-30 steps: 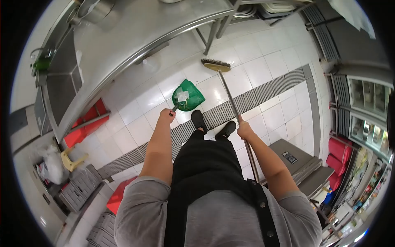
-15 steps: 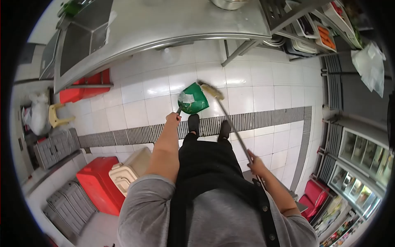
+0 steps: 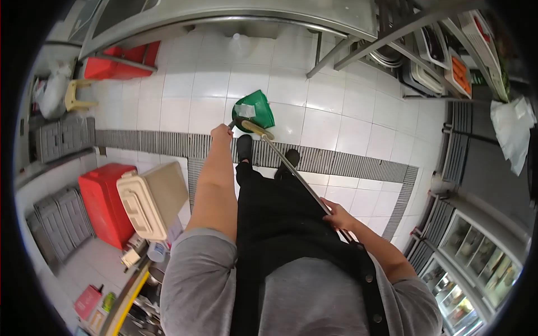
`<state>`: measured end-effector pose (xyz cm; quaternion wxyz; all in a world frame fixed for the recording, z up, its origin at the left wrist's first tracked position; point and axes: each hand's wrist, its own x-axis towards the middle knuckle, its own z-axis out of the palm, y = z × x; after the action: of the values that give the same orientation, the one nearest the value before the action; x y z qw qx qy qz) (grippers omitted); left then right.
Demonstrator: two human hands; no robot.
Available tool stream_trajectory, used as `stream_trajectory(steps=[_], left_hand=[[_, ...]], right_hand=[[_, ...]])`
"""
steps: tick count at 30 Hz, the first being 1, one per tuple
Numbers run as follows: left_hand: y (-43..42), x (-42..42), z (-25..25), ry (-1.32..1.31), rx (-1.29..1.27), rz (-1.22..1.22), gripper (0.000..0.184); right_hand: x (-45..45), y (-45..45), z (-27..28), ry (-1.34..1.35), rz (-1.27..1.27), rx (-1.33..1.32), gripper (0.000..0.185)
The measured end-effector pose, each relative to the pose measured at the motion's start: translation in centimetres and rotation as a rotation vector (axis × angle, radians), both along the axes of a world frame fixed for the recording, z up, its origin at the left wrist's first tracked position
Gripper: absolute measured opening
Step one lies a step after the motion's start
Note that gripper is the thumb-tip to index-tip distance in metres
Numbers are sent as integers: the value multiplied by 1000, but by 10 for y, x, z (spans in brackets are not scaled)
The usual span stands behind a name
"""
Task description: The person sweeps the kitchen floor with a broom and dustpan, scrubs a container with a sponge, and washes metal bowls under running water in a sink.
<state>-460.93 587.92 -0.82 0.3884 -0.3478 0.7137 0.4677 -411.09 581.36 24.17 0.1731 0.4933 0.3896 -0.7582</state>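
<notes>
In the head view my left hand [image 3: 222, 132] is closed round the dark handle of a green dustpan [image 3: 261, 107], which is down at the tiled floor. A pale, paper-like scrap [image 3: 245, 111] shows in the pan. My right hand [image 3: 337, 216] grips the long metal stick of a broom [image 3: 297, 175]. The broom's tan head [image 3: 256, 129] lies across the near side of the dustpan, close to its handle; whether the two touch I cannot tell. Both my shoes stand just behind, at the floor drain.
A slatted drain grate [image 3: 168, 144] crosses the floor. Ahead is a steel table [image 3: 269, 12], with a clear plastic container [image 3: 240, 46] underneath. A beige bin [image 3: 154, 199] and a red bin [image 3: 106, 204] stand at left; a rack with food trays [image 3: 460, 75] stands at right.
The broom head has swung left from the dustpan's right side to its near side by the handle. My view has shifted, bringing a cluttered shelf into sight at lower left.
</notes>
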Motion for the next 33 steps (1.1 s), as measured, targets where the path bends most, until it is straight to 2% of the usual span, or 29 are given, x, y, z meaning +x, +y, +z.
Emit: stream_trajectory(steps=[2, 3, 5, 7, 8, 9, 10, 14, 16, 18, 20, 22, 23, 26, 27, 28, 29, 31, 33], left_hand=[[-28, -12, -38, -23, 2, 79, 11], [-53, -14, -23, -82, 155, -5, 8], [-112, -13, -37, -70, 244, -442, 5], [-146, -2, -30, -153, 209, -303, 9], [-151, 12, -10, -246, 136, 56, 10], [-155, 26, 26, -222, 150, 17, 7], [-163, 39, 29, -127, 154, 21, 4], [-179, 60, -19, -149, 243, 146, 6], [-167, 65, -29, -147, 274, 210, 7], [-157, 71, -28, -162, 261, 362, 8], [-155, 74, -20, -188, 236, 512, 10], [-163, 78, -12, -216, 234, 633, 12], [-173, 83, -10, -225, 248, 670, 13], [-223, 122, -101, -223, 428, 609, 10], [-236, 129, -68, -243, 436, 583, 7], [-240, 134, -9, -262, 445, 558, 6], [-242, 141, 7, -305, 349, 621, 7], [-265, 164, 10, -441, 409, 711, 7], [-300, 206, 15, -468, 473, 848, 9]], right_hand=[[1, 5, 38, -63, 55, 77, 80], [6, 12, 49, -93, 97, 146, 80], [12, 30, 54, -168, 203, 273, 79], [11, 53, 45, -237, 290, 389, 79], [13, 66, 30, -240, 263, 422, 80], [13, 81, 8, -229, 299, 480, 80], [2, 95, -6, -228, 302, 540, 80], [-51, 108, -91, -310, 487, 629, 83], [-76, 77, -101, -367, 664, 559, 82], [-78, 52, -75, -328, 776, 451, 81], [-38, 54, -70, -179, 681, 290, 81], [-41, 44, 6, -264, 835, 278, 79], [-29, 36, 22, -215, 852, 372, 78], [11, 39, 41, -101, 852, 485, 78], [19, 47, 44, -78, 842, 492, 79], [15, 56, 55, -119, 826, 474, 79], [4, 70, 69, -158, 815, 461, 80], [20, 111, 49, 90, 858, 711, 78], [-20, 175, 48, -72, 1013, 635, 81]])
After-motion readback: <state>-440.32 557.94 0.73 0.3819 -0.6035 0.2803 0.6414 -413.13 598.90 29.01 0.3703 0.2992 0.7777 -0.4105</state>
